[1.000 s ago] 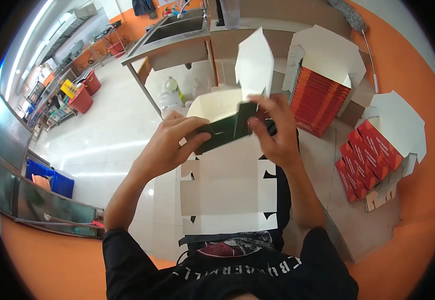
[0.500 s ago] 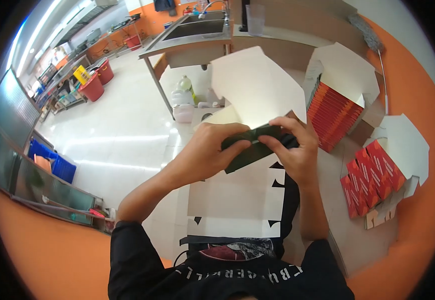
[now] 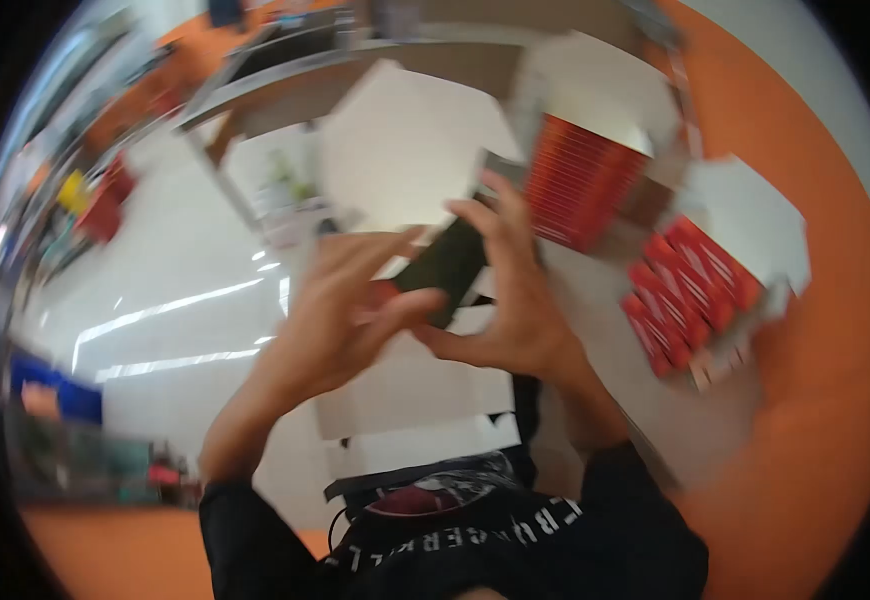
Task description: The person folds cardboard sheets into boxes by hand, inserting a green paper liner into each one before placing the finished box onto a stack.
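Note:
A dark green folded carton [image 3: 447,262] is held slanted in front of me, blurred by motion. My right hand [image 3: 515,290] has it along the right side, fingers at its upper edge and thumb near its lower end. At the carton's left end is my left hand [image 3: 340,310], its fingers stretched apart and its thumb tip overlapping the carton. A small red patch shows between left thumb and fingers. Behind the hands stands a large open white-lined box [image 3: 405,140]. Flat white cardboard [image 3: 420,390] lies below them, close to my shirt.
To the right, an open box [image 3: 580,185] holds a stack of red flat cartons. Nearer stands another open box [image 3: 755,220] with red patterned cartons [image 3: 685,290]. A metal sink counter [image 3: 285,75] is at the back. Blue crates [image 3: 65,388] sit on the left.
The view has swung right and blurred. The carton has turned steeper, and my left hand has loosened from a pinch on it to spread fingers. My right hand's fingers have also spread wider.

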The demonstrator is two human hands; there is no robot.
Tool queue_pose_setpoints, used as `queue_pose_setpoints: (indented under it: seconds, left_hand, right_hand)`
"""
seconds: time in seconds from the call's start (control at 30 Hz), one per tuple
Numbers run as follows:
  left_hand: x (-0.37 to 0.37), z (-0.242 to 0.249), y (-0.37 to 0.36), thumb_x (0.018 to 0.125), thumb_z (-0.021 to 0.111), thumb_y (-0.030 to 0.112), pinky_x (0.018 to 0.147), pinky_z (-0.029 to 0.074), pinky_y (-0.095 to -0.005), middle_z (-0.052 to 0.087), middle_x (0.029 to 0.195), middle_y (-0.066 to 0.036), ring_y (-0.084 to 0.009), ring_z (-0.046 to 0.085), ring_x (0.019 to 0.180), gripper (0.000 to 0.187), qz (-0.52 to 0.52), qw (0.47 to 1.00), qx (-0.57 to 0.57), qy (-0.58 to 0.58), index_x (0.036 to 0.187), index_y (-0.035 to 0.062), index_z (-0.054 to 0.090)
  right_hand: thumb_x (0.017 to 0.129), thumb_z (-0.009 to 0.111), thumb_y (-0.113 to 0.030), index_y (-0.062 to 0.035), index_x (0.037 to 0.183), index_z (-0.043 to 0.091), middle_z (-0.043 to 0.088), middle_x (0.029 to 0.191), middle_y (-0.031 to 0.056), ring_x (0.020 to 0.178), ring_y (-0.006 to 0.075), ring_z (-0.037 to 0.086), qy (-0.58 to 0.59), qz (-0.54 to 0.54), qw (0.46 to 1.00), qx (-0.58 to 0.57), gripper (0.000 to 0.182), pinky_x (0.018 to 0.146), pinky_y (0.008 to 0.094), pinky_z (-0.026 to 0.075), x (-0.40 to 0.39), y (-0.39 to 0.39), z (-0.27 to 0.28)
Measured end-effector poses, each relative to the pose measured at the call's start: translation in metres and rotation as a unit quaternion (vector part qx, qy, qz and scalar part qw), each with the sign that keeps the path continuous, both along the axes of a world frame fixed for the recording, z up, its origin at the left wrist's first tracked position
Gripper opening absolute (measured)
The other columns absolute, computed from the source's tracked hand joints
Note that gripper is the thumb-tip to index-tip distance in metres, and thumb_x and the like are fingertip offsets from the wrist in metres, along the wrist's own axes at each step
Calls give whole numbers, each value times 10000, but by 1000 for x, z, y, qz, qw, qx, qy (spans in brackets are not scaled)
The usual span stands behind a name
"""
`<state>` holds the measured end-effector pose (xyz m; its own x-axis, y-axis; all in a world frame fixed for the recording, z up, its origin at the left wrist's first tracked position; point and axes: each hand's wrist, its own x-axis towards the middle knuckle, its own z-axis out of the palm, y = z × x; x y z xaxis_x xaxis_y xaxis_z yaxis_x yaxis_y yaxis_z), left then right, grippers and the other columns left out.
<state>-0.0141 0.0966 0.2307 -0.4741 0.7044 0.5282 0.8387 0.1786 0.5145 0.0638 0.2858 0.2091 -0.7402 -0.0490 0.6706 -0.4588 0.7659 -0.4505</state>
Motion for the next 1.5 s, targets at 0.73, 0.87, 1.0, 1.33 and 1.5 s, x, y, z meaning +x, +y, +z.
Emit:
queue_pose_setpoints:
  seconds: [0.73,0.87,1.0,1.33,1.5]
  left_hand:
    - [-24,-45,15,528,888,69,987,489,-459,515,1345,-139,-330,494,1246,805,7,978,101,182,1253,138,545]
    - [-16,-29,35,578,860,85,1007,459,-484,460,1400,-156,-359,447,1286,841,13,978,144,149,1335,143,499]
    - [-17,-46,18,667,794,47,1037,424,-456,441,1422,-144,-334,423,1311,725,74,996,22,52,1332,123,514]
    - [-13,-125,-51,763,675,-34,1031,391,-421,540,1309,-140,-333,467,1271,334,191,979,-5,-74,1090,7,619]
    - [-18,-125,-69,789,638,-44,1028,384,-443,554,1280,-154,-334,471,1272,252,221,973,47,-47,1035,5,621]
  right_hand:
    - [668,855,-329,-54,1029,588,491,1331,136,1177,293,527,-93,-80,991,45,526,951,366,448,71,120,28]
    - [628,881,-209,-50,914,564,625,1135,67,881,174,594,-38,-120,990,66,455,776,282,507,100,138,54]
    - [619,879,-148,-20,907,559,604,1088,73,904,157,599,20,-302,949,92,450,755,283,529,143,181,78]
    - [709,825,-155,-19,889,547,555,935,64,830,171,601,-33,-443,894,63,358,757,310,516,208,329,51]
    - [749,783,-348,12,792,615,608,836,109,816,217,583,-145,-476,864,79,399,717,354,490,201,319,46]
